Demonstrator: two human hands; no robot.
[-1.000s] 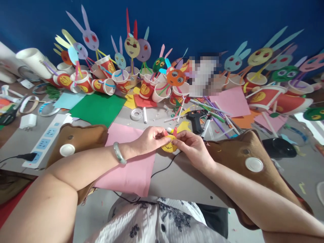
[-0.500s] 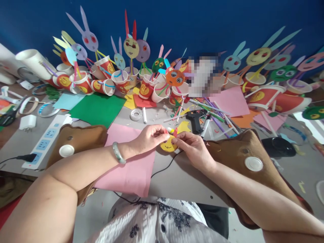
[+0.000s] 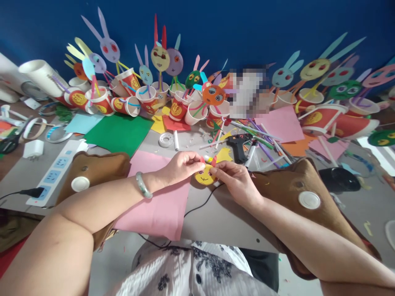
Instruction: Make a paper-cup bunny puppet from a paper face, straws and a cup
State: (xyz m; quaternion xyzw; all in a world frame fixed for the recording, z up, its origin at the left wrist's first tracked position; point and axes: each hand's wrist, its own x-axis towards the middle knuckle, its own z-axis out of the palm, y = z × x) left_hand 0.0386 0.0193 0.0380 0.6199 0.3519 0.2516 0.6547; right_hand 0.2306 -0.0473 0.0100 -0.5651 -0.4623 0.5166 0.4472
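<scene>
Yellow paper, cut into a round paper face (image 3: 204, 176) with drawn eyes and mouth, sits pinched between both hands just above the table (image 3: 222, 222), at the right edge of a pink sheet (image 3: 157, 205). The step in hand looks like fixing ears onto it. A small red strip (image 3: 212, 160) stands up from the top edge of the disc, right where the fingertips meet, and another red sliver shows by the left fingers.

The left hand (image 3: 182, 166) comes in from the left, knuckles up. Its grip is closed, with thumb and forefinger nipping the upper left rim of the face. The right hand (image 3: 237, 181) mirrors it, its grip closed on the upper right rim at the root of the red strip. Whether the pads press the strip itself or only the yellow paper beside it, I cannot tell. Both forearms lie low and angled inward, wrists near the table, with a pale bracelet (image 3: 142, 186) on the left wrist. Brown pads (image 3: 92, 168) lie under the arms.

As a judgement, the next move calls for a firm, steady pinch at the joint while the other hand holds the disc flat, with no twisting, since thin paper creases easily. A black glue gun (image 3: 237, 147) lies near, beyond the hands, among loose straws. A tape roll (image 3: 166, 139) is further left, and paper cups (image 3: 182, 110) with bunny heads line the back.
</scene>
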